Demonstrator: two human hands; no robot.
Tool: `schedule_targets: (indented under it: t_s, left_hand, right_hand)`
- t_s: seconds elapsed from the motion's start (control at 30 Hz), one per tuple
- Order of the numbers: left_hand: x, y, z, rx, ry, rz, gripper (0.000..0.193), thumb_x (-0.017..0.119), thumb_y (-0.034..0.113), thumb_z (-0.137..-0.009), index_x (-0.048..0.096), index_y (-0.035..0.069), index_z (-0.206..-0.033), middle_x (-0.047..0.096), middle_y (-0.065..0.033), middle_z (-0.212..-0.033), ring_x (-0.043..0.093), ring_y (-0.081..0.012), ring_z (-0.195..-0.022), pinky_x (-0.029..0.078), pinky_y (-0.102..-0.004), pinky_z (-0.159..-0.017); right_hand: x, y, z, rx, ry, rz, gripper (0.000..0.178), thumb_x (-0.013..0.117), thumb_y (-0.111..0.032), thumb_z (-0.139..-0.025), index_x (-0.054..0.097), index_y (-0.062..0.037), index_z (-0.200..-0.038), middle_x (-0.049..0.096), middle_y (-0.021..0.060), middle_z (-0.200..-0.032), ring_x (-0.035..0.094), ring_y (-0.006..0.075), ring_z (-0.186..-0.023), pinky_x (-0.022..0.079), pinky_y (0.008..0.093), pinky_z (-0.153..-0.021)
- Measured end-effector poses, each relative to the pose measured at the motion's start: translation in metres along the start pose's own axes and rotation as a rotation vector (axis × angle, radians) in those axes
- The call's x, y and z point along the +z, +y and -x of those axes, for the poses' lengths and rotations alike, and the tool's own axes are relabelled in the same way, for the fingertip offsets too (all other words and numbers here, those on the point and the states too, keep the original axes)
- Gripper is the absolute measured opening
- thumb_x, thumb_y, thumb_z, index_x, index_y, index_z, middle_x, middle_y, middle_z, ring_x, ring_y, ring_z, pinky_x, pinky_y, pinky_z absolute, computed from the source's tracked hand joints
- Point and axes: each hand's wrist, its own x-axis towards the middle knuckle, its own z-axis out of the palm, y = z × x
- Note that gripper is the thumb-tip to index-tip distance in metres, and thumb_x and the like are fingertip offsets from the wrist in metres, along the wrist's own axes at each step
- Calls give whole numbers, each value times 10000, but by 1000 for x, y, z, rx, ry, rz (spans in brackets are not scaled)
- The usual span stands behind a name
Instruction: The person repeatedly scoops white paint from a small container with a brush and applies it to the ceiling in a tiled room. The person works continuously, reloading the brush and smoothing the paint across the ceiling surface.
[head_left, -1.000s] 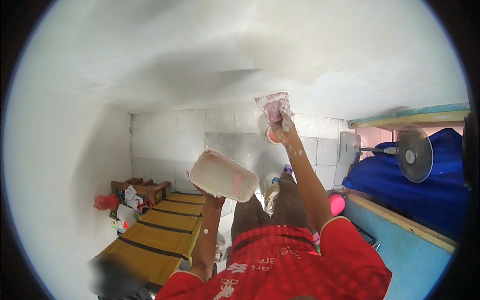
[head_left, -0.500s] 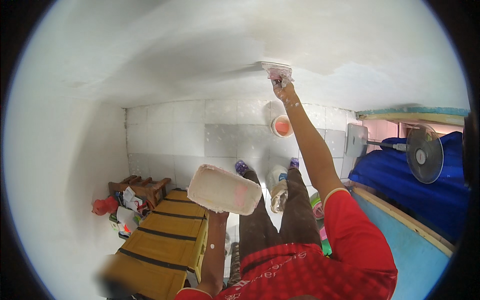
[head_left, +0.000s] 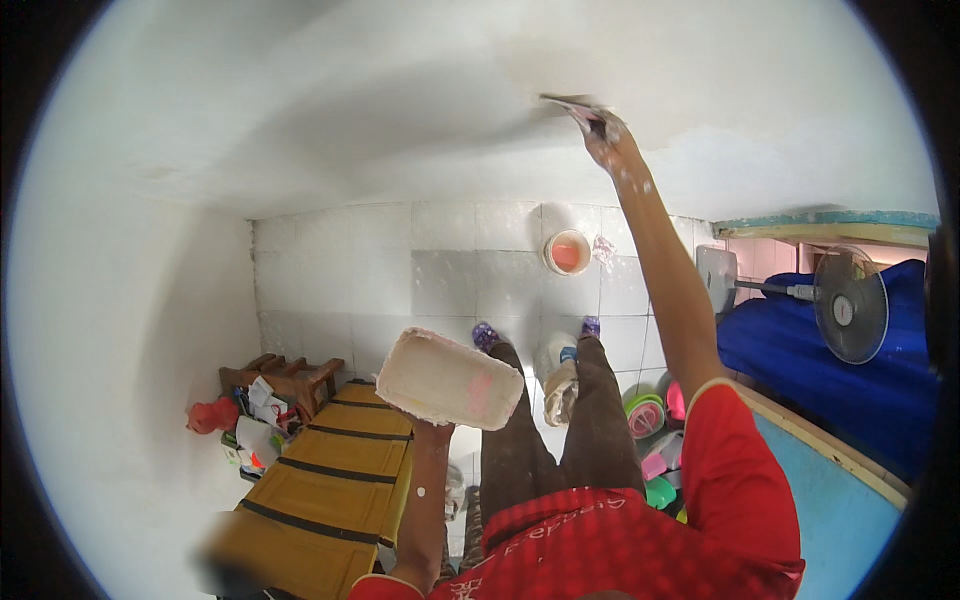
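High on the white wall (head_left: 400, 140), my right hand (head_left: 610, 138) is closed around a wide putty knife (head_left: 575, 104). Its blade, seen nearly edge-on, is at the wall surface and smeared with pale compound. At waist height my left hand (head_left: 431, 433) holds up a whitish rectangular tray (head_left: 430, 375) from beneath; the fingers are mostly hidden under it. A crusted rim and a pink smear show on the tray, which tilts slightly.
On the tiled floor (head_left: 440, 280) stands a bucket (head_left: 567, 253) with orange-pink contents. Between my legs lies a plastic bag (head_left: 557, 380). A yellow-brown cabinet (head_left: 330, 460) is at left; a standing fan (head_left: 848, 305) and blue sheet (head_left: 780, 345) are at right.
My right hand has moved up and to the right with the putty knife, whose blade has turned more edge-on. A pink-white patch beside the bucket has come into view. The tray stays put.
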Motion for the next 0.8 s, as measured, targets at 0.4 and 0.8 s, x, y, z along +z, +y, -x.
schedule_targets:
  t_s: [0.4,0.8]
  left_hand:
    - [-6,0,-18,-33,-41,4,775,398,730,-853,463,155,-1369,514,-90,-1351,487,-301,-1238,371,-523,-1058]
    - [0,5,-8,-52,-40,-30,767,424,721,-849,468,156,-1366,520,-90,-1347,490,-302,-1237,370,-526,-1059]
  right_hand:
    - [-77,98,77,-306,789,373,379,512,19,-805,537,-12,-1182,523,32,-840,495,123,-754,445,232,-660]
    - [158,214,75,-144,251,714,395,458,-4,-933,533,-19,-1320,637,168,-1161,590,228,-1086,442,309,-929]
